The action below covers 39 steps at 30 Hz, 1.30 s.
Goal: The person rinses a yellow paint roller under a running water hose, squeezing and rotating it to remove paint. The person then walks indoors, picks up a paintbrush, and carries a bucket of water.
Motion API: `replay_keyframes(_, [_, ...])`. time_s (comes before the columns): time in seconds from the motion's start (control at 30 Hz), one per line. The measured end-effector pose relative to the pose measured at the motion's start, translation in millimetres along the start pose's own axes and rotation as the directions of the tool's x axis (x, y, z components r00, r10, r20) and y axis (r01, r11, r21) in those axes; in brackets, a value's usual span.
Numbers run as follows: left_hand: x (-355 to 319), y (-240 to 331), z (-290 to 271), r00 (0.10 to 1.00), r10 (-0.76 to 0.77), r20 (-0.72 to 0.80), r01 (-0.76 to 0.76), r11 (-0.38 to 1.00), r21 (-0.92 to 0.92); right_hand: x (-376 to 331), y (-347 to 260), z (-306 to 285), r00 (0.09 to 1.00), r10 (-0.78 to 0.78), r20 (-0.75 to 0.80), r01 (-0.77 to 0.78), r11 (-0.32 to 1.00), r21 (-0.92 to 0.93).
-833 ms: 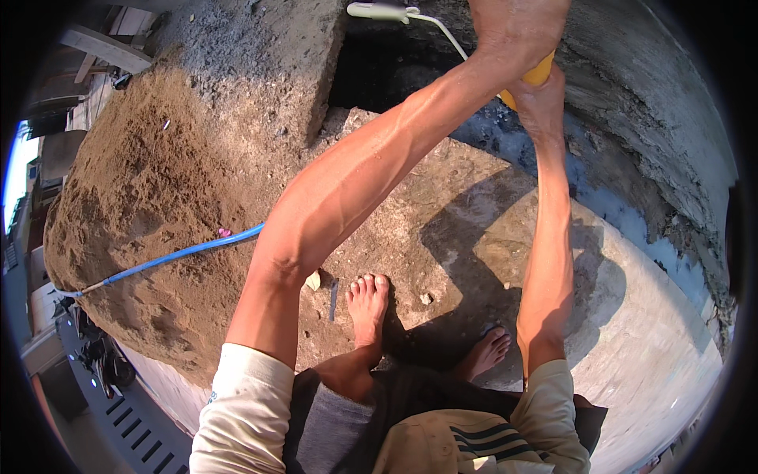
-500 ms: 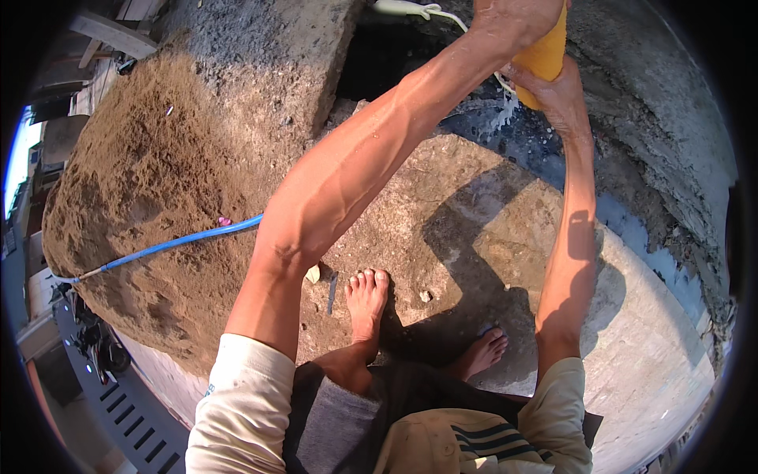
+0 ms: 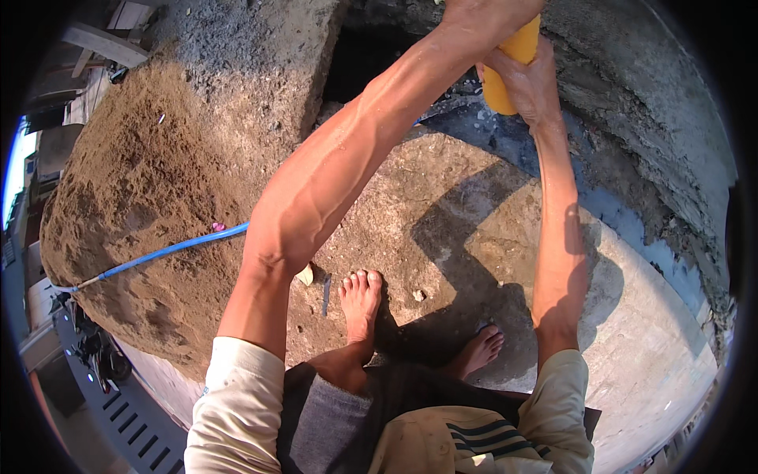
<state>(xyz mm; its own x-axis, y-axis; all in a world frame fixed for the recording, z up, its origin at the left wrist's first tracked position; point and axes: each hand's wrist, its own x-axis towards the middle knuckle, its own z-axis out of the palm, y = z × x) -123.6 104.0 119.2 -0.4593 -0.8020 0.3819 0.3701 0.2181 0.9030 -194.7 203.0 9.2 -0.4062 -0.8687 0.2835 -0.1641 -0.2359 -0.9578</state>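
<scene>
The right hand [image 3: 527, 83] is closed around a yellow object [image 3: 497, 91], its fingers wrapped about the far side. The left hand [image 3: 493, 17] lies at the object's upper part, cut by the top edge; its fingers are hidden, so how far they close cannot be told. The object is smooth-looking and matt, long and narrow, with a rounded lower end that juts out below the right hand. It slants between the two hands, and whether it is cloth, foam or plastic is unclear.

No lettering can be read on its visible surface. A small bluish mark on the cream left sleeve [image 3: 241, 395] is too indistinct to make out; the shirt front [image 3: 493, 434] carries dark stripes.

Under the object lies a wet, bluish-grey patch [image 3: 466, 130], shiny and flecked white. Left of it gapes a dark opening [image 3: 365, 62], and to the right stands a rough concrete wall [image 3: 655, 71]. Nearer the body, bare feet [image 3: 361, 300] rest on a gritty slab [image 3: 387, 205], beside a thin dark strip [image 3: 326, 295] and a small pale stone [image 3: 418, 295]. Farther left, a blue hose [image 3: 170, 253] curves across a heap of crumbly brown sand [image 3: 134, 174] and disappears behind the left forearm.
</scene>
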Motion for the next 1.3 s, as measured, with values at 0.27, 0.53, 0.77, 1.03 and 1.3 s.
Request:
replay_keyframes(0.27, [-18.7,-6.6,-11.2,0.985,0.164,-0.061,-0.152,0.974,0.169,-1.8,22.6,3.5,0.998,0.054,0.023,-0.054,0.998,-0.020])
replay_keyframes(0.53, [-18.9,-6.9,-44.8,0.996,-0.043,-0.080,0.056,0.986,0.157,-18.0,-2.8,58.8,0.942,-0.050,-0.332,-0.024,0.976,-0.217])
replay_keyframes(0.77, [-7.0,-2.1,-73.4,0.995,-0.082,0.053,0.071,0.979,0.192,-109.3,44.8,126.7,0.906,0.140,-0.400,-0.392,0.638,-0.663])
replay_keyframes(1.03, [-2.4,-12.0,-78.0,0.991,-0.119,0.066,0.128,0.981,-0.146,-103.8,45.3,164.2,0.858,-0.121,-0.499,-0.268,0.723,-0.637])
replay_keyframes(1.3, [-10.7,-49.3,-106.4,0.907,-0.360,0.217,0.415,0.850,-0.325,-90.7,-21.0,191.7,0.819,0.495,-0.289,-0.216,0.733,0.645])
